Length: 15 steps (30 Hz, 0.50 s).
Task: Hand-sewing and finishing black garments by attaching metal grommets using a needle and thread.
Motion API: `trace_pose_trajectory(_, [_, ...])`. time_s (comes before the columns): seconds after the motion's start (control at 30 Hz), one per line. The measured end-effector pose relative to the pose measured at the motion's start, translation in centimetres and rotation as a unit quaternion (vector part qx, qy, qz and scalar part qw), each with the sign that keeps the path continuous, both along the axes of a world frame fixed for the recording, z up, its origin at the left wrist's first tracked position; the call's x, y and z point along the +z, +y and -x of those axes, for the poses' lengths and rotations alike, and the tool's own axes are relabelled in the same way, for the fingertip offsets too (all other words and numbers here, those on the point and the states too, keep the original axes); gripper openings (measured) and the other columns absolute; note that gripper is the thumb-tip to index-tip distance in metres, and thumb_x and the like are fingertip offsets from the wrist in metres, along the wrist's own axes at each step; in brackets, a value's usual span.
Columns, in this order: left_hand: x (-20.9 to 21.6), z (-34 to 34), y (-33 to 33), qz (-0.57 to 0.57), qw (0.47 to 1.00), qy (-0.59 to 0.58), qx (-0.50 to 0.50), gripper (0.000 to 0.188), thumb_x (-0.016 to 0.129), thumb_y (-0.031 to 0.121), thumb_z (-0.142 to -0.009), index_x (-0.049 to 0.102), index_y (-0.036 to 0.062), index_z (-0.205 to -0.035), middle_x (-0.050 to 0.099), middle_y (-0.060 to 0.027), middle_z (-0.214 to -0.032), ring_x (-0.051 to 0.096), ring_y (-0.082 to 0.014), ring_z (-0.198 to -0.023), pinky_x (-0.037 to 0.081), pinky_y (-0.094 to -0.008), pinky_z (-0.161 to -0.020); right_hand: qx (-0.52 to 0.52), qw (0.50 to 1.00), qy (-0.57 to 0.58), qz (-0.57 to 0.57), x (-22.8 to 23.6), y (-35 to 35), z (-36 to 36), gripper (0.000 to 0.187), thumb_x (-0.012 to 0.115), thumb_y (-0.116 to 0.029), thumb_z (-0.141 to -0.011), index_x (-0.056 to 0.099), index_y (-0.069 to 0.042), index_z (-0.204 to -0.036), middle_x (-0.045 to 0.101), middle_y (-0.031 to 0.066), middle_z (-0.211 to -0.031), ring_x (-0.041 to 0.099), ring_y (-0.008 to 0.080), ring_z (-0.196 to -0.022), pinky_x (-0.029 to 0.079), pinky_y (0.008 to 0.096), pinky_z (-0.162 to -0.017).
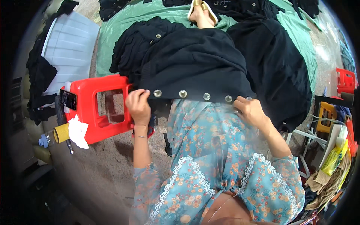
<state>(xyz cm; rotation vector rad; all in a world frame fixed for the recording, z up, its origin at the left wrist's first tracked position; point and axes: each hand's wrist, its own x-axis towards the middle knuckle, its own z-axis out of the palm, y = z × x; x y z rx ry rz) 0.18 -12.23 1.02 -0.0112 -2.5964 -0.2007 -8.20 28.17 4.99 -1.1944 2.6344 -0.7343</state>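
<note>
In the head view, both hands are on the black knit garment (pixel 195 63), which lies across the person's lap with its buttoned edge toward the body. The left hand (pixel 138 107) has that edge at its left end, thumb and fingertips pinched together just beside the first shiny metal button (pixel 157 93). Over on the other end, the right hand (pixel 252 110) has its fingers curled on the edge, with one button right at the fingertips; the exact grip beneath is hidden. Between the two hands runs a neat row of buttons, and the edge spans almost straight over the teal floral dress (pixel 210 127).

Beyond it, a foot (pixel 203 17) in a white-and-gold shoe rests on the green sheet (pixel 108 45). One black garment pile (pixel 138 41) sits bunched to the left, showing buttons of its own, and a broad black garment (pixel 279 71) spreads to the right.

At the left stands a red plastic stool (pixel 112 83), with a dark phone (pixel 68 99) and a crumpled white tissue (pixel 78 132) at its outer side, a blue-capped bottle (pixel 44 141) near them. Behind that is a pale blue plastic tub (pixel 71 45). Far right: a yellow stool (pixel 325 115), a yellow plastic bag (pixel 335 159) and brown cloth (pixel 318 180).
</note>
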Motion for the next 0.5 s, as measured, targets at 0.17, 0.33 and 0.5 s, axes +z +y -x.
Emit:
trace_pose_trajectory(0.17, [-5.4, -3.2, 1.4, -0.206, 0.955, -0.214, 0.02, 0.016, 0.066, 0.004, -0.082, 0.072, 0.006, -0.096, 0.068, -0.0104, -0.106, 0.062, -0.0295, -0.105, 0.049, -0.0394, -0.091, -0.038, 0.983, -0.15, 0.099, 0.8, -1.6, 2.0, 0.013, 0.07, -0.004, -0.074, 0.065, -0.004, -0.086, 0.067, 0.0119, -0.078, 0.068, 0.0306, -0.073, 0.053, 0.0355, -0.063])
trace_pose_trajectory(0.33, [-0.5, 2.4, 6.9, -0.438, 0.885, -0.145, -0.055, 0.032, 0.066, 0.006, -0.085, 0.068, 0.0057, -0.117, 0.062, -0.014, -0.107, 0.064, -0.0285, -0.09, 0.051, -0.0346, -0.08, -0.147, 0.896, -0.281, 0.311, 0.5, -7.9, 4.3, 0.014, 0.074, -0.014, -0.089, 0.067, -0.002, -0.087, 0.059, -0.0046, -0.069, 0.048, 0.0033, -0.062, 0.039, 0.0226, -0.057])
trace_pose_trajectory(0.5, [-0.5, 2.5, 8.5, -0.353, 0.901, -0.236, -0.089, 0.046, 0.085, 0.014, -0.07, 0.072, 0.0072, -0.114, 0.058, -0.0086, -0.098, 0.061, -0.0183, -0.082, 0.051, -0.0289, -0.069, -0.205, 0.746, -0.496, 0.394, -4.6, -14.3, 3.0, 0.024, 0.072, -0.022, -0.092, 0.063, -0.008, -0.075, 0.048, -0.0105, -0.062, 0.039, -0.0004, -0.056, 0.029, 0.0208, -0.049])
